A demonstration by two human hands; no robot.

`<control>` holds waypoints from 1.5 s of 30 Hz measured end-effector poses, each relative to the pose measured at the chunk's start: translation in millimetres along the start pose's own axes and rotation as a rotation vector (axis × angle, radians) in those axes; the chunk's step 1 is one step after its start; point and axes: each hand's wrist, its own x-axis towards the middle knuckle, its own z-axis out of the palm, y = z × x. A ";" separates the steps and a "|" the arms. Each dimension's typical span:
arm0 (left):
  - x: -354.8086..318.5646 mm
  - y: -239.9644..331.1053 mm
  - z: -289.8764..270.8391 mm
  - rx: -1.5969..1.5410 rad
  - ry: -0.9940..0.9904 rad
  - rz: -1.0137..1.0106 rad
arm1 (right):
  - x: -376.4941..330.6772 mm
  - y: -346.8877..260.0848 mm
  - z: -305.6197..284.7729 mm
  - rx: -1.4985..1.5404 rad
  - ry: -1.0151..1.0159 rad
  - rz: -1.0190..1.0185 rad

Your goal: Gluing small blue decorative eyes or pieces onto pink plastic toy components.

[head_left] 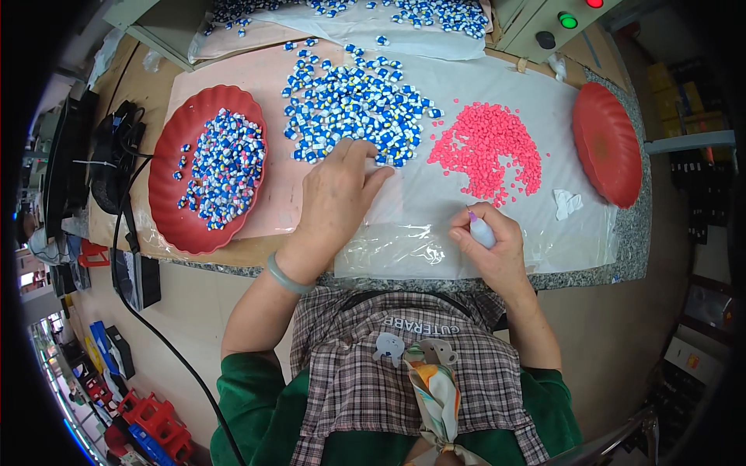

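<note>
While the left hand (336, 194) lies palm down with its fingers spread loosely, the fingertips rest on the near edge of a pile of small blue-and-white pieces (353, 105), which sits on the clear plastic sheet (435, 210) toward the far middle of the table; whether a piece is pinched under the fingers cannot be told. The right hand (493, 241) is closed around a small white tool with a purple tip (479, 230), held just near of a heap of pink pellets (488, 149) that lies to the right of the blue-and-white pile, the two heaps close but apart. A pale green bangle (286, 276) circles the left wrist. To the left, a red oval tray (175, 194) holds more blue-and-white pieces with touches of pink, and at the far right a second red tray (608, 144) sits on the sheet's edge. A crumpled white scrap (567, 203) lies between the pink heap and that tray. A black cable (124, 233) runs off the table's left edge
</note>
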 end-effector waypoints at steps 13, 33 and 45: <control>-19.3 -5.3 1.6 -0.633 -0.137 -0.168 | -8.3 4.4 -9.2 0.079 0.005 0.076; -61.6 45.1 17.2 -1.184 -0.273 -0.494 | -15.4 -3.0 -14.8 0.209 0.287 -0.087; -66.6 43.5 25.1 -1.027 -0.228 -0.331 | -25.1 -19.3 -15.4 -0.235 0.278 -0.313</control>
